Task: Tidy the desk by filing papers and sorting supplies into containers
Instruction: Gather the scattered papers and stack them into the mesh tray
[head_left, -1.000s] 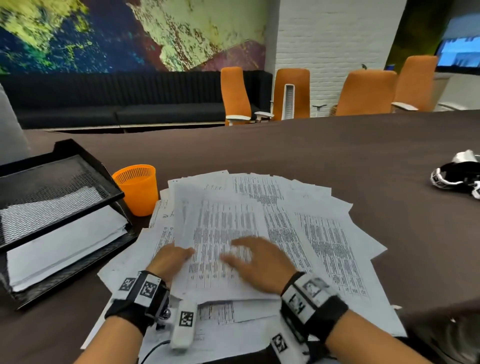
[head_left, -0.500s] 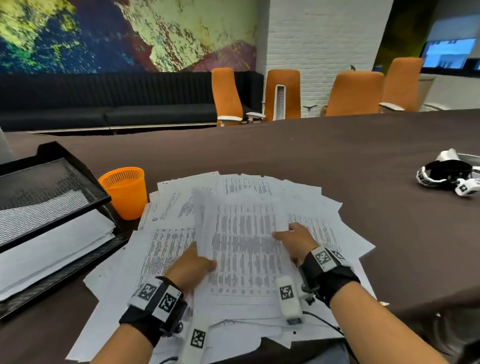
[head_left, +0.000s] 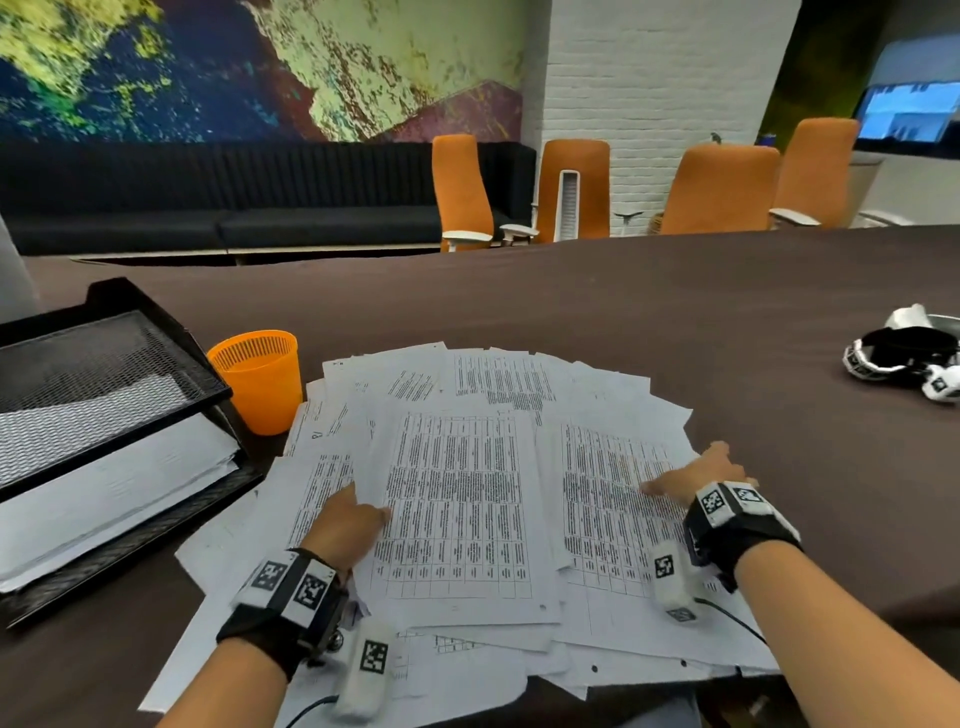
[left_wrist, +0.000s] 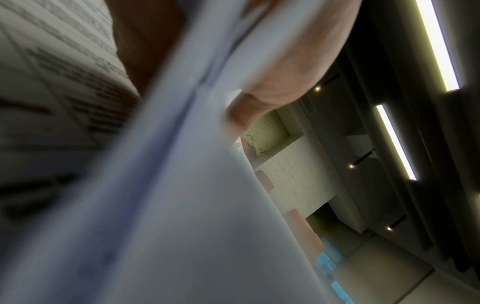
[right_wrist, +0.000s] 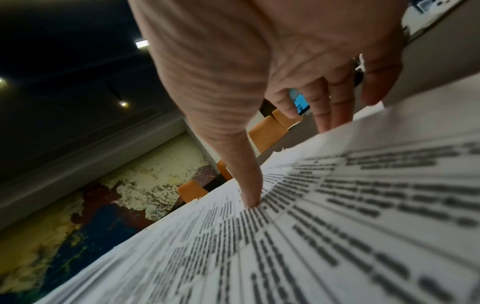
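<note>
A loose pile of printed papers (head_left: 498, 384) fans across the brown table (head_left: 623, 291) in front of me. One table-printed sheet (head_left: 457, 519) lies on top in the middle. My left hand (head_left: 358, 517) pinches that sheet's left edge; in the left wrist view the sheet (left_wrist: 182, 185) runs between the thumb (left_wrist: 272, 82) and the fingers beneath it. My right hand (head_left: 696, 475) lies flat on the right side of the pile, fingers spread. In the right wrist view its thumb tip (right_wrist: 250, 199) presses on the print and the fingers (right_wrist: 324, 115) reach the paper's far edge.
A black mesh letter tray (head_left: 171, 332) with two levels stands at the left, and white paper lies in its lower level. An orange mesh cup (head_left: 260, 379) stands between tray and pile. A black and white headset (head_left: 904, 353) lies far right. Orange chairs (head_left: 722, 187) line the table's far side.
My right hand has slid off the middle sheet to the right part of the pile. My left hand keeps the sheet's left edge, and the sheet now lies flatter.
</note>
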